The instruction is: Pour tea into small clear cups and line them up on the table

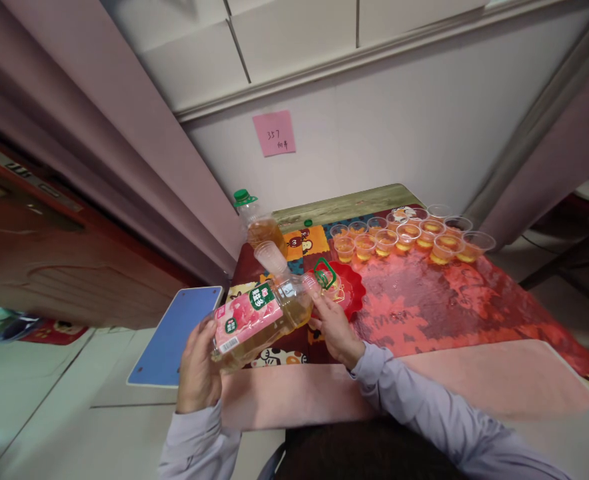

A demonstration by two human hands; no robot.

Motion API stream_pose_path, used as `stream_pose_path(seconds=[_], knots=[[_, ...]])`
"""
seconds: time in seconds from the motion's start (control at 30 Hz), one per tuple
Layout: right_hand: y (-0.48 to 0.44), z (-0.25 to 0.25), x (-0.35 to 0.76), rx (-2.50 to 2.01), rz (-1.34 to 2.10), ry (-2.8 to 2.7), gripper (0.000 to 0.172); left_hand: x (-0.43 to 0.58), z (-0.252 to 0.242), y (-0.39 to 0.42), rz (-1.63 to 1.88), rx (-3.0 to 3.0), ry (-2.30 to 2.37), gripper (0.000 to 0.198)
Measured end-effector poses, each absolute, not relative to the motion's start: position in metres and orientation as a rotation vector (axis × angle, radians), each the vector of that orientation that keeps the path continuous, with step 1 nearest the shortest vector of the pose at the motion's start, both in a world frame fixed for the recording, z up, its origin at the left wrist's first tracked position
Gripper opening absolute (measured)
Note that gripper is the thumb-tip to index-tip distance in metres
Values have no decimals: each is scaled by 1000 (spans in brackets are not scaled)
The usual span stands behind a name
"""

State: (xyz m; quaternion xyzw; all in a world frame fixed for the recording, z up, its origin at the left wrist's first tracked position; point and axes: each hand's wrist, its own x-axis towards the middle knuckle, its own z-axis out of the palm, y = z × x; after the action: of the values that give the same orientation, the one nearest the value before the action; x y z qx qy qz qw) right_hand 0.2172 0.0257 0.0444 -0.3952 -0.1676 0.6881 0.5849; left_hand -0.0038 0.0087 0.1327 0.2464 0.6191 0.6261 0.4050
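Note:
A clear juice bottle (251, 313) with a pink and green label lies tilted across my view, its neck toward the right and pale yellow liquid inside. My left hand (199, 367) is closed around its base. The fingers of my right hand (334, 328) are closed at its neck, beside a green carrying ring (325, 273). Beneath the neck is a red scalloped plate (357, 293); a clear rim there is partly hidden, and I cannot tell what it belongs to. Behind the bottle, a stack of clear plastic cups (271, 258) shows its upper part.
Rows of clear cups (408, 237) with yellow liquid stand at the back right of the table (399, 300). A second bottle (264, 230) with a green cap stands at the back left, and a loose green cap (308, 223) lies nearby. A blue board (171, 337) is at left.

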Motion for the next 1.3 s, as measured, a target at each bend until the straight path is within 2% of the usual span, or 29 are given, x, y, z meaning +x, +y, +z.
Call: stream_pose_path(seconds=[0.73, 0.97, 1.3], knots=[[27, 45, 218, -920, 1615, -397, 61, -7, 131, 10, 1575, 626, 1572, 47], [28, 46, 217, -927, 1616, -383, 61, -9, 130, 11, 1578, 626, 1552, 52], [28, 43, 215, -910, 1614, -380, 61, -7, 133, 9, 1601, 604, 1539, 48]])
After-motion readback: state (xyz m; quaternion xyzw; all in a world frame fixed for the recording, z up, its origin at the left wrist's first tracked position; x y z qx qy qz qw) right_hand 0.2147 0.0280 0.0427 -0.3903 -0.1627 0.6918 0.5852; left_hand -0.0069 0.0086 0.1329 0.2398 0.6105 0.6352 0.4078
